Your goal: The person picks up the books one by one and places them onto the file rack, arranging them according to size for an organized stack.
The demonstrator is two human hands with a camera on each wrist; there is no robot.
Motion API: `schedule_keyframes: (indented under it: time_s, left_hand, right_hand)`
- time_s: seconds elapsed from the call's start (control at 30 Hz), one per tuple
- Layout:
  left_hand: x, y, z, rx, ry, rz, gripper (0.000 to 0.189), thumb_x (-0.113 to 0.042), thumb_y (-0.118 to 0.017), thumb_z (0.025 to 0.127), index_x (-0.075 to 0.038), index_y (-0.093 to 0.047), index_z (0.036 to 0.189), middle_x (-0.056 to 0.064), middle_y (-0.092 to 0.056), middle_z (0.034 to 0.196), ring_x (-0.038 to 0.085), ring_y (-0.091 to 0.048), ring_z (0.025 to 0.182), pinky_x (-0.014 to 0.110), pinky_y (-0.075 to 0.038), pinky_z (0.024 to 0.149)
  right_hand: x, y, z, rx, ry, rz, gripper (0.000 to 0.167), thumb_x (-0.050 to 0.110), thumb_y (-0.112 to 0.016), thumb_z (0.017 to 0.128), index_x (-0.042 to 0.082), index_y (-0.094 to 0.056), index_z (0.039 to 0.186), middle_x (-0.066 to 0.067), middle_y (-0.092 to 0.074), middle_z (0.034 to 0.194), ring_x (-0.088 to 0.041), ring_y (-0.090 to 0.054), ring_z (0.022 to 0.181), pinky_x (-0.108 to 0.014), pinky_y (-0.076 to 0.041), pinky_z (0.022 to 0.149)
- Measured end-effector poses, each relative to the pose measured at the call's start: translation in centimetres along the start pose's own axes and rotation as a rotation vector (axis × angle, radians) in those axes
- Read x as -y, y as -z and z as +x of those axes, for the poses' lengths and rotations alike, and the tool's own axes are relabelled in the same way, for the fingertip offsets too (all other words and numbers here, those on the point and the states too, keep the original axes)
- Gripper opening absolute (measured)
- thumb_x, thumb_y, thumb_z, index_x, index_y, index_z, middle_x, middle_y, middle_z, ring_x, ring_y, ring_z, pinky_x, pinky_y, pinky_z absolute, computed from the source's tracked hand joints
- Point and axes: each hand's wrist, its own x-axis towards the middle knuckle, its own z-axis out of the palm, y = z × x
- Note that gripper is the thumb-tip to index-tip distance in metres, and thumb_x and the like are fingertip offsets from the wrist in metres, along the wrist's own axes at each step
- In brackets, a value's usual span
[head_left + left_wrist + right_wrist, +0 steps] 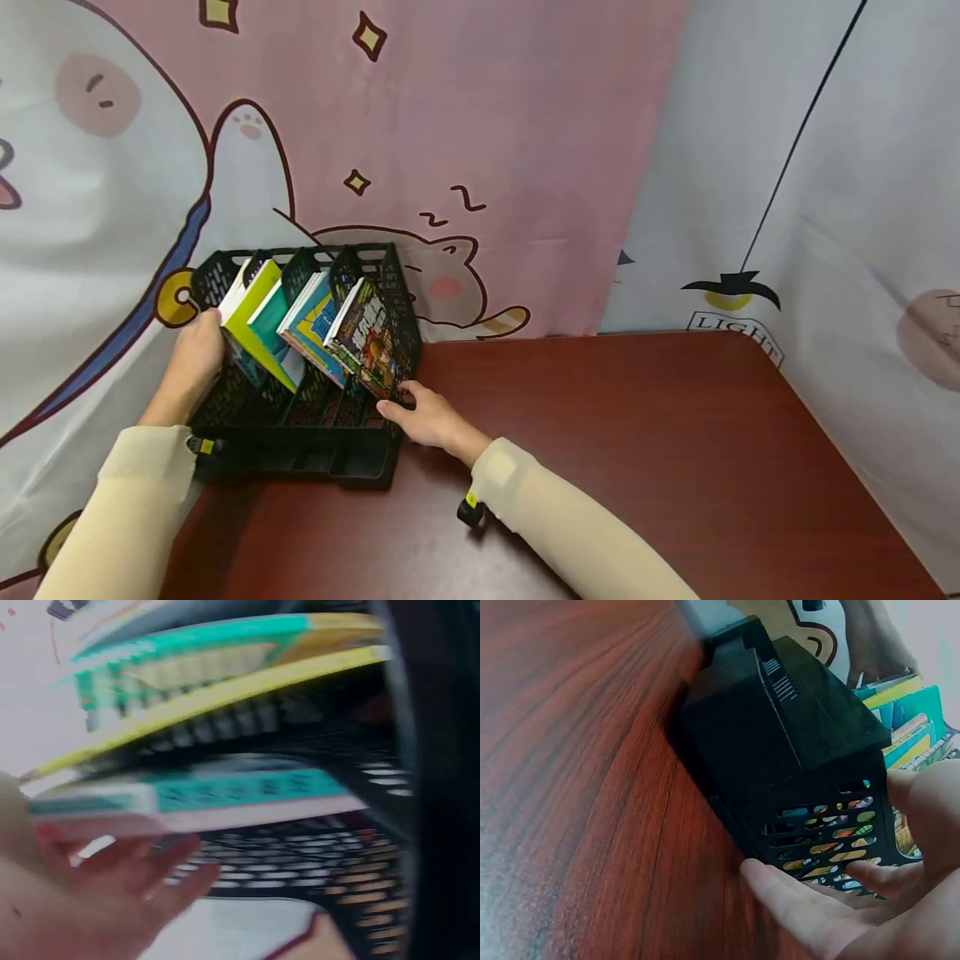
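A black plastic desktop file rack [300, 457] with upright dividers and slotted walls stands on the table, books leaning in its compartments. At its left end my left hand [198, 350] holds the edge of a white book with a teal spine [247, 791], fingers along its outer face. Beside that is a lime-yellow book [258, 325]. My right hand [431, 417] grips the rack's right end wall, thumb on the inner side and fingers against the slotted outside [817, 832]. Closest to it leans a dark comic book [369, 333] with a colourful cover.
Blue-and-yellow books [317, 321] lean in a middle compartment. The reddish-brown table [637, 450] stretches away to the right of the rack. Behind the table hangs a pink and white cartoon cloth [510, 167], close to the rack's back. A shallow black tray forms the rack's front.
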Motion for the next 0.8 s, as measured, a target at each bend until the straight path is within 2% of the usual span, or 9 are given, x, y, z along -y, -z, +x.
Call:
schedule_keyframes:
  time_s: [0.07,0.17,0.27,0.33,0.43,0.5,0.57,0.7,0.8]
  left_hand:
    - [-0.5,0.0,-0.5,-0.115,-0.059,0.146,0.070,-0.047,-0.021,0.115,0.005,-0.065,0.134,0.033,-0.062,0.144,0.049,-0.059,0.124,0.061,-0.046,0.103]
    - [-1.6,-0.7,-1.8,-0.267,-0.186,0.218,0.061,-0.039,-0.031,0.115,-0.005,-0.066,0.151,0.027,-0.059,0.158,0.057,-0.055,0.145,0.071,-0.041,0.119]
    - [-3.7,-2.1,-3.6,-0.386,-0.350,0.237,0.050,-0.032,-0.045,0.114,-0.003,-0.072,0.144,0.024,-0.064,0.156,0.056,-0.059,0.142,0.072,-0.042,0.120]
    - [-5.4,-3.4,-5.0,-0.423,-0.466,0.219,0.041,-0.026,-0.054,0.112,0.001,-0.078,0.132,0.023,-0.071,0.148,0.054,-0.066,0.136,0.072,-0.046,0.116]
    - [-7.9,-5.5,-7.6,-0.429,-0.624,0.194,0.033,-0.022,-0.061,0.111,0.000,-0.083,0.118,0.022,-0.081,0.126,0.049,-0.077,0.112,0.067,-0.057,0.098]
    - [-9.3,-6.8,-9.4,-0.414,-0.713,0.177,0.028,-0.019,-0.063,0.110,-0.001,-0.085,0.111,0.019,-0.085,0.107,0.039,-0.080,0.091,0.055,-0.060,0.084]
    - [-10.5,-8.2,-11.0,-0.389,-0.775,0.170,0.026,-0.018,-0.064,0.109,-0.005,-0.086,0.106,0.014,-0.084,0.094,0.029,-0.076,0.071,0.045,-0.058,0.071]
    - [-12.1,-11.3,-13.5,-0.262,-0.798,0.166,0.022,-0.022,-0.068,0.109,-0.012,-0.087,0.105,0.005,-0.085,0.091,0.013,-0.066,0.059,0.037,-0.055,0.064]
    - [-12.9,-13.3,-14.8,-0.173,-0.774,0.173,0.022,-0.027,-0.070,0.109,-0.014,-0.087,0.108,0.003,-0.085,0.096,0.014,-0.071,0.065,0.044,-0.061,0.069]
  right_hand:
    - [-0.3,0.2,-0.1,0.043,0.006,0.072,0.072,0.060,-0.062,0.109,0.022,-0.045,0.168,-0.013,-0.060,0.162,-0.033,-0.076,0.121,-0.052,-0.064,0.101]
    - [-0.8,0.9,-0.5,0.088,0.027,0.168,0.065,0.048,-0.063,0.112,0.014,-0.048,0.166,-0.018,-0.067,0.152,-0.035,-0.080,0.107,-0.049,-0.068,0.088]
    - [-1.2,2.6,-1.3,0.096,0.057,0.208,0.046,0.035,-0.061,0.115,0.003,-0.064,0.148,-0.021,-0.079,0.121,-0.031,-0.082,0.086,-0.046,-0.070,0.075]
    - [-1.4,4.1,-2.3,0.089,0.074,0.199,0.033,0.027,-0.059,0.115,0.000,-0.073,0.128,-0.019,-0.080,0.094,-0.026,-0.079,0.069,-0.043,-0.068,0.065]
    - [-1.6,7.0,-4.1,0.071,0.106,0.116,0.030,0.022,-0.056,0.115,0.002,-0.076,0.103,-0.009,-0.069,0.067,-0.018,-0.069,0.052,-0.037,-0.064,0.054]
    - [-1.7,8.8,-5.5,0.038,0.133,0.034,0.032,0.023,-0.056,0.114,0.006,-0.076,0.095,-0.003,-0.063,0.062,-0.015,-0.065,0.049,-0.034,-0.061,0.051]
    - [-1.9,10.7,-6.8,-0.009,0.147,-0.031,0.034,0.026,-0.058,0.114,0.009,-0.073,0.088,-0.001,-0.060,0.060,-0.014,-0.061,0.047,-0.032,-0.058,0.047]
    - [-2.8,14.1,-9.1,-0.155,0.163,-0.176,0.045,0.033,-0.060,0.114,0.016,-0.061,0.072,0.004,-0.049,0.056,-0.010,-0.046,0.048,-0.026,-0.044,0.048]
    - [-3.6,15.8,-10.3,-0.299,0.230,-0.330,0.052,0.034,-0.061,0.114,0.020,-0.048,0.066,0.007,-0.037,0.057,-0.007,-0.033,0.052,-0.024,-0.033,0.054]
